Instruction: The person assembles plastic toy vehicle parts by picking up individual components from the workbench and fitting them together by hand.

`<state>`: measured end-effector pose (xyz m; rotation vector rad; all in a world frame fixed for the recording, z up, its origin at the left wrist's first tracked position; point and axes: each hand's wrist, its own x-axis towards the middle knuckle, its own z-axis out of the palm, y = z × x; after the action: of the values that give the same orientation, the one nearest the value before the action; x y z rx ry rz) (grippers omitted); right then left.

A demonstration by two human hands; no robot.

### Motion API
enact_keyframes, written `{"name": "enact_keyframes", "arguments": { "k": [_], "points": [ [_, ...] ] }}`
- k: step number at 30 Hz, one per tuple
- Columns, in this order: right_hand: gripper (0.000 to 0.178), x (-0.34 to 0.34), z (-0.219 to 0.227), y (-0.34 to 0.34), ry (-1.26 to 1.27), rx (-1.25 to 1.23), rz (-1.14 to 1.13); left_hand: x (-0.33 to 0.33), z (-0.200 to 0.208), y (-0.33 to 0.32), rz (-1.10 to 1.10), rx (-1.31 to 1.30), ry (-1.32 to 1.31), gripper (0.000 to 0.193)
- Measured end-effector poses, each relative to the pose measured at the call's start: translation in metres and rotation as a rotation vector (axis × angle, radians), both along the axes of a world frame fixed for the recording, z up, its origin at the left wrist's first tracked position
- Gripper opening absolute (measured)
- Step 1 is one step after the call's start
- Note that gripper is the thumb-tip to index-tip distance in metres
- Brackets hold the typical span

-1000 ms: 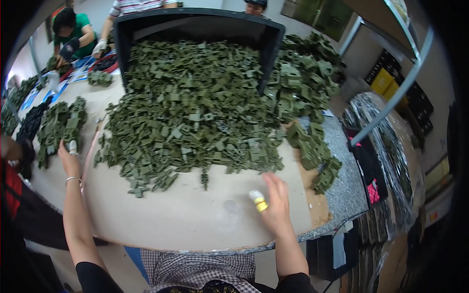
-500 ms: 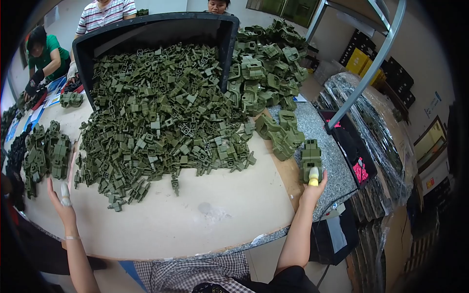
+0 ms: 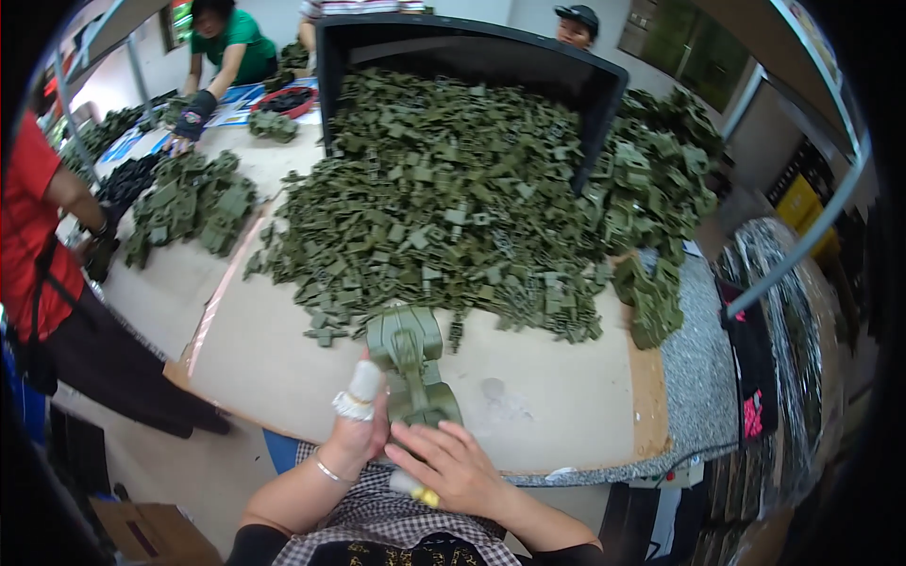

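Observation:
An olive-green plastic toy vehicle body (image 3: 411, 351) is tilted up over the near edge of the table, in front of my waist. My left hand (image 3: 361, 426) is closed around its left side, with a white wrap on the thumb. The fingers of my right hand (image 3: 458, 472) are stretched out and spread, their tips touching the body's near end. The right thumb, wrapped in white and yellow, sits lower and apart from it. Just beyond lies a big heap of small green plastic parts (image 3: 444, 226), spilling from a tipped black bin (image 3: 472, 42).
More vehicle bodies (image 3: 651, 302) are piled at the right, and another group (image 3: 193, 203) lies at the left. A person in red (image 3: 42, 226) stands close on the left; a person in green (image 3: 231, 47) works farther back. A metal post (image 3: 802, 241) slants up at the right.
My right hand has brought the vehicle body from the table's right side to the middle. My left hand has come in from the far left and closed on it. The view has turned leftward.

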<state>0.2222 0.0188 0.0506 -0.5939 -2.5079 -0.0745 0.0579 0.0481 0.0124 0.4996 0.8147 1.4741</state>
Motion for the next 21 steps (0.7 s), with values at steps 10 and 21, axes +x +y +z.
{"name": "enact_keyframes", "arguments": {
  "k": [10, 21],
  "points": [
    [0.075, -0.012, 0.02, 0.015, 0.751, -0.822, -0.096, 0.004, 0.019, -0.037, -0.227, 0.156, 0.131, 0.05],
    [0.055, 0.017, 0.036, 0.03, 0.698, -0.421, -0.267, 0.007, 0.031, -0.035, 0.186, 0.282, 0.098, 0.053]
  ]
}}
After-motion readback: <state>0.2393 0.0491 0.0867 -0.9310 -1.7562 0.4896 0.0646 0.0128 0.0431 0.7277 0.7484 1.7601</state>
